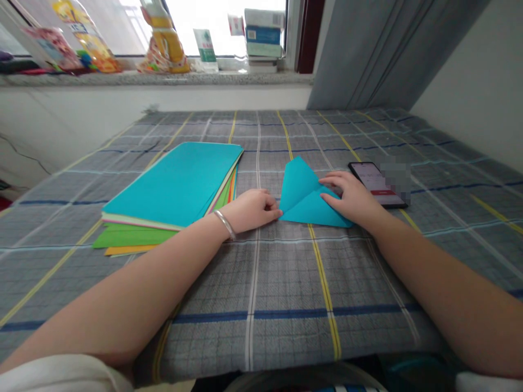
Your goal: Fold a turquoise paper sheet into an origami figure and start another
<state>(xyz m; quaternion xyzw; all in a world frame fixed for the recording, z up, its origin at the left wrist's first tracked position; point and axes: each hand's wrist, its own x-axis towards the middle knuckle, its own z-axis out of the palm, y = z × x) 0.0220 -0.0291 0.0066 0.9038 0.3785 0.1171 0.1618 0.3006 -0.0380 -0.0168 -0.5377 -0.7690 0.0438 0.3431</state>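
Note:
A folded sheet of blue paper (307, 204) lies on the checked cloth, with a crease running across it from its left corner. At that corner my left hand (259, 208) has its fingers curled, with thumb and fingertip closed on the tip of the paper. A silver bangle circles the left wrist. My right hand (347, 195) rests at the paper's right side, thumb and fingers apart, touching its surface. Part of the right edge is hidden beneath that hand.
To the left lies a stack of coloured paper (180, 182), blue on top, with green and orange sheets sticking out. A phone (376, 185) with its screen lit sits just beyond my right hand. Bottles, packets and boxes (263, 35) line the windowsill (163, 79) at the back.

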